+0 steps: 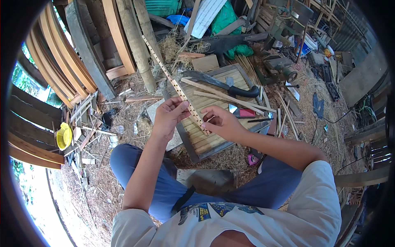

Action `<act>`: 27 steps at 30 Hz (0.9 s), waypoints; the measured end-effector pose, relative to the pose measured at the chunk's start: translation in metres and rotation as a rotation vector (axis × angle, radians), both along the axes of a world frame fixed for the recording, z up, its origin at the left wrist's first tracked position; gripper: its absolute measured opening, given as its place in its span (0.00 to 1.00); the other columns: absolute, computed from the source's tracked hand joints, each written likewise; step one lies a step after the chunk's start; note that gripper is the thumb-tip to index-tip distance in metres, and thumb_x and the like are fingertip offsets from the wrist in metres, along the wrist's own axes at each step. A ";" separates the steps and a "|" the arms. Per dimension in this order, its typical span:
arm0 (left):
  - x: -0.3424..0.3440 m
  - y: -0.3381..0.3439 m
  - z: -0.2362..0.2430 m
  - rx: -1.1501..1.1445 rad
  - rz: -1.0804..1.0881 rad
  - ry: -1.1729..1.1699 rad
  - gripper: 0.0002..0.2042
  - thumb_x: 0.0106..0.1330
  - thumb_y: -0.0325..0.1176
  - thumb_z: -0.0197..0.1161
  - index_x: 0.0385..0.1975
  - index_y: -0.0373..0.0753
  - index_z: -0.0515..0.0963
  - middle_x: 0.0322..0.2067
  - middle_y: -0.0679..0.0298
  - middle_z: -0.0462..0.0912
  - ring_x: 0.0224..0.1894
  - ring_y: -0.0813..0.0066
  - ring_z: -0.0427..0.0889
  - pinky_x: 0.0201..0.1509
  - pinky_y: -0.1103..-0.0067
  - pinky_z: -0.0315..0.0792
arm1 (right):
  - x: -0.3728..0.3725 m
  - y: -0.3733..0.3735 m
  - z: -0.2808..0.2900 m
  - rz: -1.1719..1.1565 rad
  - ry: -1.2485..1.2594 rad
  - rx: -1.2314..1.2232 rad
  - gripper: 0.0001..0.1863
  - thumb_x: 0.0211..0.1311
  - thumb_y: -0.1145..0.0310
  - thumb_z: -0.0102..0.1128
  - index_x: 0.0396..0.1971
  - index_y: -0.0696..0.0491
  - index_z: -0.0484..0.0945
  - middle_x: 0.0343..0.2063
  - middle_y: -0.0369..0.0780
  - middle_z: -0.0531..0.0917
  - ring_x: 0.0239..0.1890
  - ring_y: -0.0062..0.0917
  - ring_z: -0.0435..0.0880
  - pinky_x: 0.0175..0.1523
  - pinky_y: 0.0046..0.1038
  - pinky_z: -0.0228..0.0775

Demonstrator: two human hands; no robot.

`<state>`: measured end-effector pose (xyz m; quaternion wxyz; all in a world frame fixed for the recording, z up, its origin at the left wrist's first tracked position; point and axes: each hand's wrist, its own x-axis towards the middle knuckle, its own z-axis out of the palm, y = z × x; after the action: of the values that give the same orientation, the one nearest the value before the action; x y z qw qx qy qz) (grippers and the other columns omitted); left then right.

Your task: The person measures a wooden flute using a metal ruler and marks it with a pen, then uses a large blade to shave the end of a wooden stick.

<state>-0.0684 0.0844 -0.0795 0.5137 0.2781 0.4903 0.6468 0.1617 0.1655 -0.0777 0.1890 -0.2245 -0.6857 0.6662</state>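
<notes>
A long narrow pale wooden strip [164,70] with a row of small dark dots or holes runs diagonally over the slatted wooden board [197,136]. My left hand [170,117] grips it with fingers wrapped round its lower part. My right hand [218,121] pinches the strip near its lower end with curled fingers. Behind it on the board lie a large knife [232,90] with a black handle, several plain wooden sticks [224,99], a red object [247,112] and a dark thin rod [260,120].
Curved planks [61,57] and thick poles [140,45] stand at left and back. A yellow plastic container [64,135] is at left. A green machine [279,37], tarps [228,16] and scrap wood are at back right. Shavings and offcuts cover the ground [94,189]. A black cable [337,121] runs at right.
</notes>
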 end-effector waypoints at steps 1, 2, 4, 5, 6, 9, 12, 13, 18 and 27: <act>-0.002 0.001 0.001 -0.006 0.012 -0.022 0.12 0.75 0.29 0.70 0.53 0.32 0.79 0.44 0.63 0.86 0.46 0.75 0.87 0.54 0.76 0.86 | 0.002 0.001 0.004 0.034 0.030 -0.029 0.18 0.75 0.75 0.65 0.61 0.60 0.76 0.47 0.37 0.83 0.47 0.16 0.84 0.50 0.24 0.80; -0.004 0.001 0.002 -0.012 0.025 -0.044 0.14 0.74 0.29 0.71 0.53 0.31 0.79 0.44 0.63 0.85 0.46 0.75 0.87 0.54 0.76 0.86 | 0.004 0.006 -0.002 0.117 0.077 -0.037 0.21 0.76 0.77 0.63 0.66 0.58 0.74 0.50 0.38 0.83 0.50 0.17 0.83 0.54 0.24 0.80; -0.009 0.001 0.004 -0.039 0.039 -0.066 0.14 0.73 0.30 0.72 0.53 0.32 0.79 0.43 0.64 0.85 0.45 0.76 0.86 0.53 0.77 0.86 | 0.009 0.012 0.000 0.182 0.058 -0.040 0.23 0.75 0.79 0.63 0.67 0.57 0.73 0.50 0.37 0.83 0.51 0.17 0.83 0.55 0.25 0.80; -0.010 0.000 0.005 -0.060 0.052 -0.085 0.14 0.73 0.31 0.72 0.53 0.32 0.79 0.43 0.65 0.84 0.44 0.77 0.85 0.53 0.78 0.85 | 0.011 0.013 0.002 0.248 0.041 -0.037 0.25 0.75 0.80 0.63 0.69 0.56 0.73 0.49 0.37 0.83 0.51 0.17 0.83 0.56 0.25 0.79; -0.010 -0.001 0.005 -0.065 0.064 -0.101 0.15 0.73 0.33 0.72 0.53 0.33 0.79 0.42 0.66 0.84 0.43 0.77 0.85 0.52 0.79 0.85 | 0.012 0.013 0.004 0.248 0.040 -0.040 0.25 0.75 0.80 0.63 0.69 0.56 0.73 0.49 0.37 0.83 0.51 0.17 0.83 0.56 0.25 0.79; -0.013 -0.002 0.000 -0.063 0.054 -0.170 0.15 0.74 0.33 0.72 0.53 0.33 0.79 0.42 0.66 0.84 0.43 0.77 0.85 0.53 0.79 0.85 | 0.014 0.013 0.009 0.269 0.107 0.125 0.27 0.73 0.77 0.65 0.70 0.54 0.74 0.41 0.36 0.86 0.43 0.17 0.85 0.52 0.25 0.78; -0.011 -0.002 -0.001 -0.069 0.057 -0.188 0.15 0.74 0.32 0.71 0.54 0.33 0.78 0.43 0.66 0.84 0.44 0.77 0.85 0.54 0.79 0.84 | 0.014 0.017 0.010 0.256 0.083 0.229 0.27 0.71 0.78 0.67 0.69 0.52 0.76 0.41 0.37 0.86 0.44 0.18 0.86 0.55 0.27 0.79; -0.010 -0.002 -0.001 -0.069 0.055 -0.189 0.15 0.74 0.32 0.71 0.54 0.33 0.78 0.43 0.66 0.84 0.44 0.77 0.85 0.54 0.79 0.84 | 0.014 0.018 0.008 0.241 0.063 0.254 0.27 0.70 0.78 0.69 0.68 0.52 0.78 0.41 0.37 0.87 0.43 0.19 0.87 0.56 0.28 0.79; -0.003 -0.003 0.000 -0.048 0.058 -0.191 0.14 0.76 0.33 0.69 0.54 0.33 0.78 0.44 0.66 0.85 0.45 0.77 0.85 0.56 0.79 0.83 | 0.015 0.017 0.008 0.200 0.073 0.340 0.26 0.67 0.78 0.71 0.65 0.51 0.81 0.40 0.37 0.88 0.43 0.20 0.89 0.57 0.30 0.81; 0.002 -0.002 -0.001 0.014 0.094 -0.159 0.14 0.75 0.31 0.70 0.54 0.32 0.78 0.46 0.63 0.85 0.45 0.77 0.86 0.54 0.80 0.84 | 0.017 0.017 0.006 0.178 0.035 0.406 0.27 0.66 0.79 0.72 0.64 0.50 0.81 0.40 0.37 0.89 0.43 0.20 0.89 0.54 0.29 0.80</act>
<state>-0.0666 0.0825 -0.0801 0.5181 0.2061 0.4560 0.6936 0.1792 0.1830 -0.0716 0.1829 -0.1089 -0.8193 0.5324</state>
